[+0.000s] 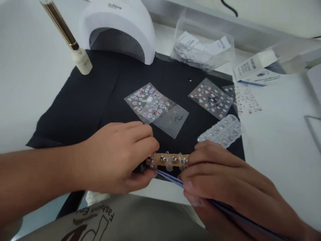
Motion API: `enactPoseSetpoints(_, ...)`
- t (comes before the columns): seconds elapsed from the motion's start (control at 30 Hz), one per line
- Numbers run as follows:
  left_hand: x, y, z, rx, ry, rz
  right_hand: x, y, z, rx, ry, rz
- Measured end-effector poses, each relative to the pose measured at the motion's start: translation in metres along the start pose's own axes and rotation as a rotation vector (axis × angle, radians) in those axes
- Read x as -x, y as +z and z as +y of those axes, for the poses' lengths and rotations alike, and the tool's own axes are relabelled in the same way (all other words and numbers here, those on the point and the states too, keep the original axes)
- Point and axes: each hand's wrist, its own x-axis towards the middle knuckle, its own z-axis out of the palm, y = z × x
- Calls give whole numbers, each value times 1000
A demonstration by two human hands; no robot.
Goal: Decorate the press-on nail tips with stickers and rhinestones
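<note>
My left hand (120, 155) is closed around the left end of a nail tip stand (158, 159), a narrow tan strip with round silver studs. Clear nail tips (169, 161) sit across the strip; one of them lies by my left fingertips. My right hand (218, 177) pinches blue tweezers (173, 179), and its upper fingers rest at the strip's right end, hiding that part. The tweezers' points reach the nail tip beside my left thumb; whether they grip anything is too small to tell.
On the black mat (105, 90) lie nail sticker sheets (150, 102), another sheet (210, 98) and a clear compartment case (223, 130). Behind stand a white nail lamp (147, 26), a bottle with a brush or sticks (82, 62), a clear bin (203, 60) of packets and a pad box (255, 67).
</note>
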Motion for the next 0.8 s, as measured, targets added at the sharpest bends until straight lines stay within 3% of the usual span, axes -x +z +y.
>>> enactPoseSetpoints(0.8,0,1,-2,-4,-2,-8,3,4,2,-25,13,41)
